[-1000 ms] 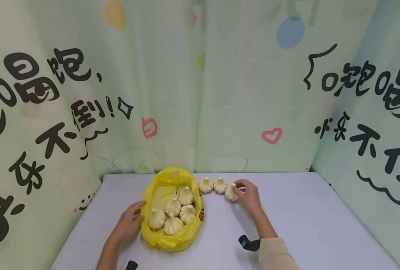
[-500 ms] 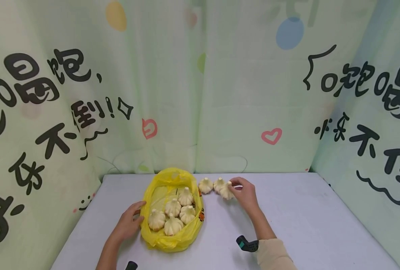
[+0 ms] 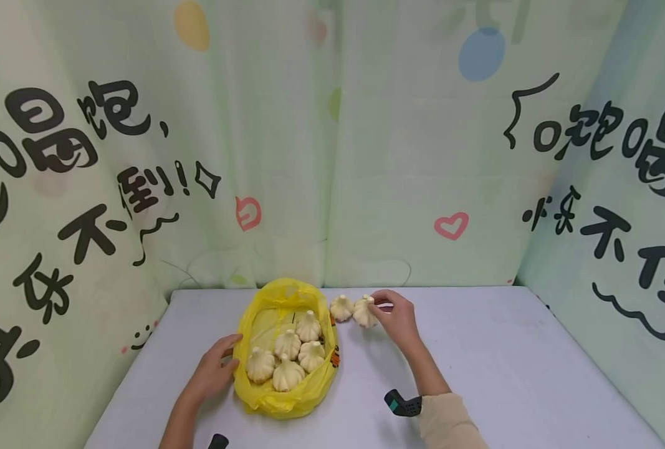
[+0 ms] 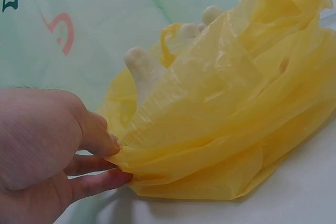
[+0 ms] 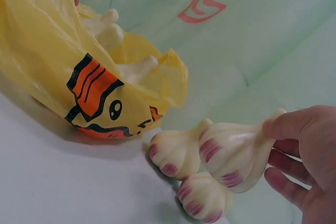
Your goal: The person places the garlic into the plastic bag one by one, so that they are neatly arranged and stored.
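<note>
The work looks partway through. Five garlic bulbs point(image 3: 288, 344) sit inside the yellow plastic bag point(image 3: 278, 408), and three more are out of it. The right hand point(image 3: 397, 318) pinches one garlic bulb point(image 5: 236, 153) by its stem, with its fat, purple-streaked end hanging down. Behind it, two loose garlic bulbs point(image 5: 170, 153) are on the desk point(image 3: 506, 362), near the middle of its back edge, with no hand on them. The left hand point(image 3: 215, 368) pinches a fold on the bag's left side.

The bag is left of the desk's middle and reaches up to the back edge. Its mouth is wide open, and an orange and black cartoon face point(image 5: 107, 103) is on its right side. The desk top is white and smooth. Pale green curtains point(image 3: 388, 137) with black writing, colored dots and red hearts stand around its back and sides.
</note>
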